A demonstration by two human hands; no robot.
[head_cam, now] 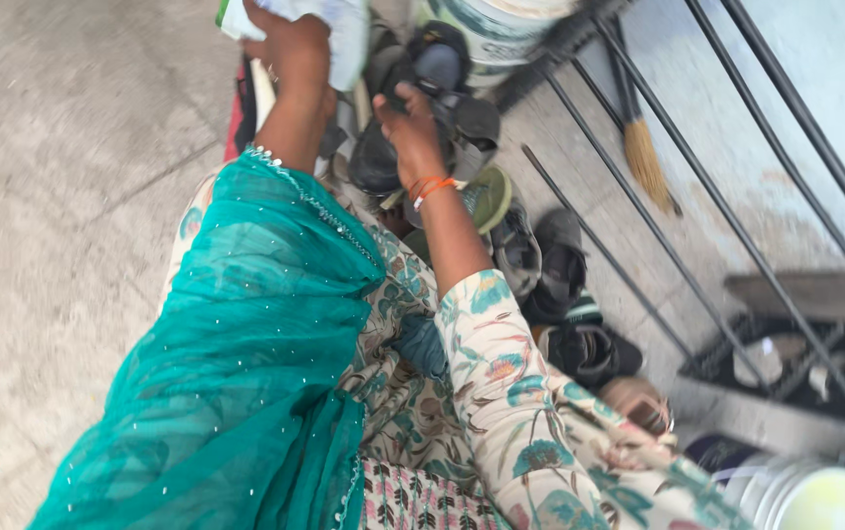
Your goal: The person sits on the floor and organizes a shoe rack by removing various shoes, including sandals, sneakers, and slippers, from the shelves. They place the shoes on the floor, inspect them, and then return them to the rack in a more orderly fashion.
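My left hand (290,49) is raised at the top of the view, shut on a white packet with a green edge (339,29). My right hand (410,123), with orange thread at the wrist, reaches down into a pile of dark sandals (462,118). Its fingers rest on one of them, and motion blur hides whether they grip it. A teal scarf (245,373) drapes over my left arm and a floral sleeve (511,383) covers my right arm.
More sandals (560,265) lie in a row along a black metal railing (697,186). A white bucket (496,29) stands at the top and another bucket (805,496) at the bottom right. A broom (643,147) leans behind the bars. Concrete floor (69,196) spreads to the left.
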